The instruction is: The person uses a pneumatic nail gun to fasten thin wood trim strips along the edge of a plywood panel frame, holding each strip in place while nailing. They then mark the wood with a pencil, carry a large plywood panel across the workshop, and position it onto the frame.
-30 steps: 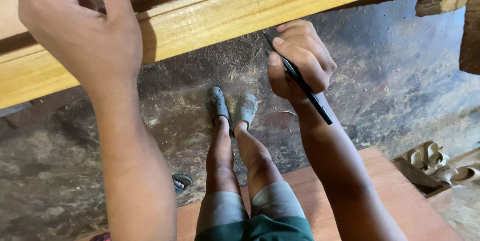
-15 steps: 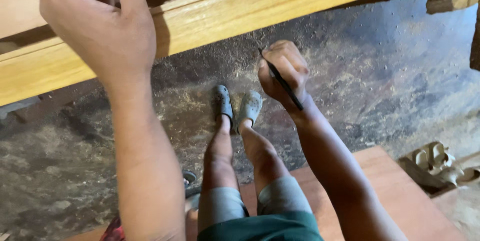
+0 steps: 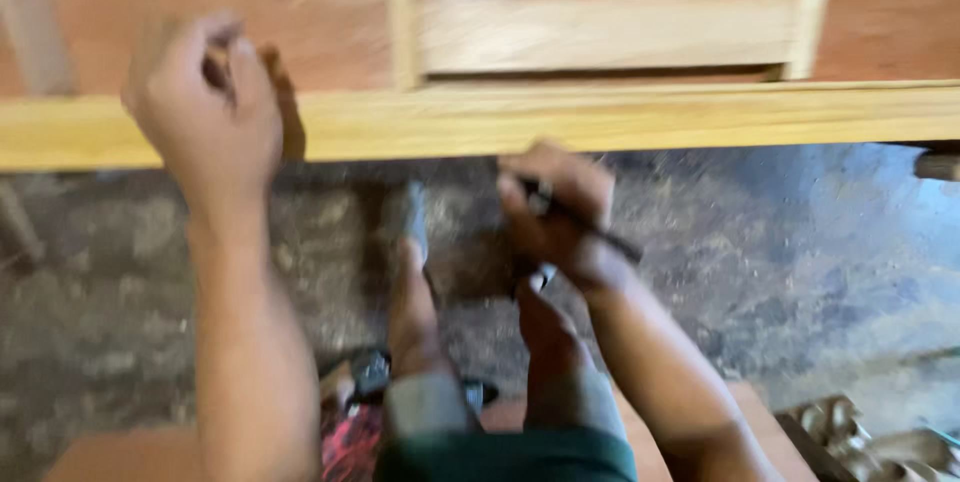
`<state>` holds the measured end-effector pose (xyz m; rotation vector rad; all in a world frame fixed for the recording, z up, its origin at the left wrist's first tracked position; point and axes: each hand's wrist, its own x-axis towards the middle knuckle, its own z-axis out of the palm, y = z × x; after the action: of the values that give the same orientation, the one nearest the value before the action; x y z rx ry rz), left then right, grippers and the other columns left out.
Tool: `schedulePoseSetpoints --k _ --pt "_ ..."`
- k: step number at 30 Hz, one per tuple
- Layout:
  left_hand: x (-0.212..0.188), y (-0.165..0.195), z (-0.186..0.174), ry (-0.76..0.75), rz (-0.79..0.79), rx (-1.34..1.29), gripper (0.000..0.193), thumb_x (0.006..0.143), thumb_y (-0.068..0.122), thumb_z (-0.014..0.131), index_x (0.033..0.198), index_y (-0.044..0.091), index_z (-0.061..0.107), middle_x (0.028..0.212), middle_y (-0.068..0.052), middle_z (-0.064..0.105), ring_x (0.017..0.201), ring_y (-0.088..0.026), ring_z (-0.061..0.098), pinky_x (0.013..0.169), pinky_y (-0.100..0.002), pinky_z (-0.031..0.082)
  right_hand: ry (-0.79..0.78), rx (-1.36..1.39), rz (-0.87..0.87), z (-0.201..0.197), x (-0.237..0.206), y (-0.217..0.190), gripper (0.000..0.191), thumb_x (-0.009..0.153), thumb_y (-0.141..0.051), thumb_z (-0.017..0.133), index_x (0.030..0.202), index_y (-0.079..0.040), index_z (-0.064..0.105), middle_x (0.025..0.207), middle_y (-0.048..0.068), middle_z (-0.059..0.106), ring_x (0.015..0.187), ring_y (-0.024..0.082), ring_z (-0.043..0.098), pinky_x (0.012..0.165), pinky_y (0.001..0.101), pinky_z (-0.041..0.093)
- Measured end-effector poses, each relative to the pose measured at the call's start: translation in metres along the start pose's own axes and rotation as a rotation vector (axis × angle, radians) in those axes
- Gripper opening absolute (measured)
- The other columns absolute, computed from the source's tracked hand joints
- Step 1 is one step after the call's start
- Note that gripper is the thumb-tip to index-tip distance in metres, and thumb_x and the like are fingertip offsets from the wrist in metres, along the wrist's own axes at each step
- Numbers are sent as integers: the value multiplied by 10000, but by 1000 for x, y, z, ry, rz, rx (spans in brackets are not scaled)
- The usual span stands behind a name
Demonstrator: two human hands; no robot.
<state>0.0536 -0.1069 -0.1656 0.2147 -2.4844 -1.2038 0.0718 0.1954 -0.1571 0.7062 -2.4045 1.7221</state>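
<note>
Black pencil (image 3: pixel 580 222) in right hand (image 3: pixel 555 207) (under plank (image 3: pixel 600 117)).

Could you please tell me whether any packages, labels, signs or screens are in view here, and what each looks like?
None are in view: only the pale wooden frame rail, the left hand resting on it, the right hand holding a dark pencil, and the dusty grey floor.

left hand (image 3: pixel 205 107) upper left, gripping top edge of pale wooden beam (image 3: pixel 620 120) | right hand (image 3: pixel 555 207) centre, just under beam, holding dark pencil (image 3: pixel 585 222) | dusty floor (image 3: pixel 800 242) below | frame blurred
</note>
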Motion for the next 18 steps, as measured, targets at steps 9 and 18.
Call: schedulePoseSetpoints --k 9,18 --pt "11 -34 -14 -77 74 286 60 948 57 644 987 17 666 866 -131 632 837 -308 637 782 -441 513 8 -244 34 73 60 -11 50 935 -43 679 906 -4 690 848 133 714 731 239 713 678 325 564" --pt "9 -29 -12 -72 92 316 91 972 49 618 884 24 621 863 -107 606 829 -283 594 798 -427 483 6 -302 40 73 49 -5 110 955 -57 665 888 30 681 806 138 685 676 233 674 592 316 525"
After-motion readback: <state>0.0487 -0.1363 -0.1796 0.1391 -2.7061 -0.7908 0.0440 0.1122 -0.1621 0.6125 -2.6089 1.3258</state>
